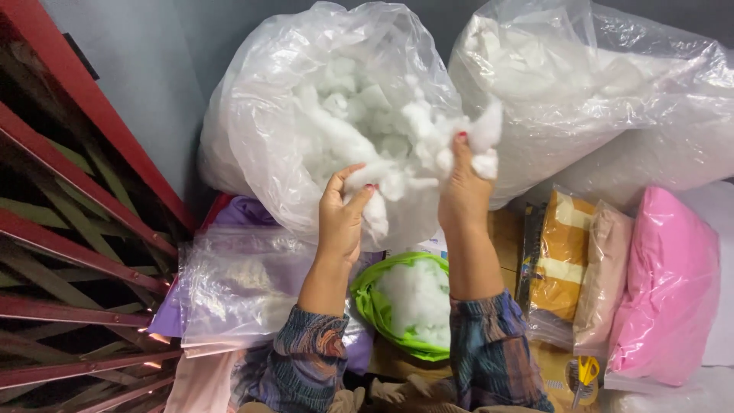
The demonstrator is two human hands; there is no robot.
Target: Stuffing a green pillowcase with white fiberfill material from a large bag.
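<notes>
Both hands are up at the mouth of the big clear plastic bag (306,99), pulling white stuffing (382,130) out of it. The left hand (342,214) has its thumb and fingers closed around a tuft at the bag's near edge; the right hand (462,187) is pinched shut on a clump lifted just right of the opening, with loose strands running between the two. So the step in hand looks like tearing a handful free. Below the wrists, nearer the body, a green cover (382,306) lies open with stuffing already inside, so the likely call is to break the strands cleanly and carry the handful down into that opening without dropping wisps

Packages: a second large clear bag of stuffing (604,92) lies far right. On the right, three flat packs stand side by side: an orange-and-cream one (562,260), a beige one (604,275) and a pink one (669,283). Near left, a flat clear bag (237,283) lies over purple cloth (245,210). Yellow-handled scissors (586,375) lie near right. A red metal frame (84,191) fills the left side
</notes>
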